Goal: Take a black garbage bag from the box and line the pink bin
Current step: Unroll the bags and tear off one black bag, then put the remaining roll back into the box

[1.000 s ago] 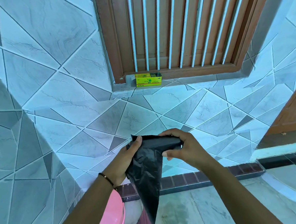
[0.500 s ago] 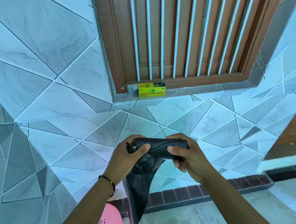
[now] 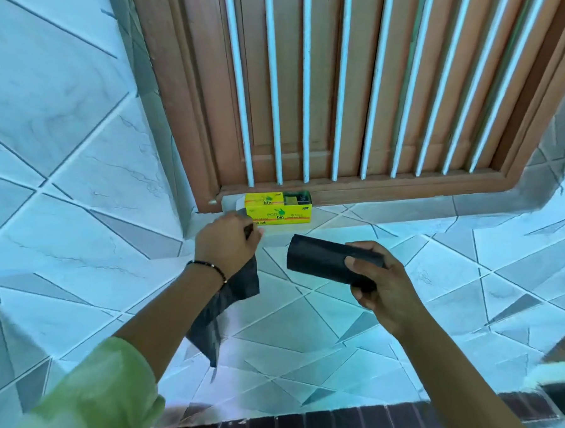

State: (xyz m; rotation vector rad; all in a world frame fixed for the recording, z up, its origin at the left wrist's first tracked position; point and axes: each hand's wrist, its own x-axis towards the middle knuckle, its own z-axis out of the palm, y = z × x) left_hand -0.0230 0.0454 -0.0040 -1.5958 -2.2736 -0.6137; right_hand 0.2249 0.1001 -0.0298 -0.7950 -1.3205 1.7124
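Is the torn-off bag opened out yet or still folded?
Still folded. The bag hangs from the left hand as a narrow flat strip, mouth unopened; the right hand holds the roll.

The wall (image 3: 74, 143) is covered in pale tiles (image 3: 395, 338) cut by thin diagonal lines into triangles of light and darker grey, with faint marble veining. Set into it is a brown wooden window frame (image 3: 404, 187) with upright white bars (image 3: 303, 81) before wooden panels. A tiled sill (image 3: 405, 209) juts below it. Dark brick-like trim (image 3: 351, 419) runs along the bottom. Cool bluish light falls evenly.
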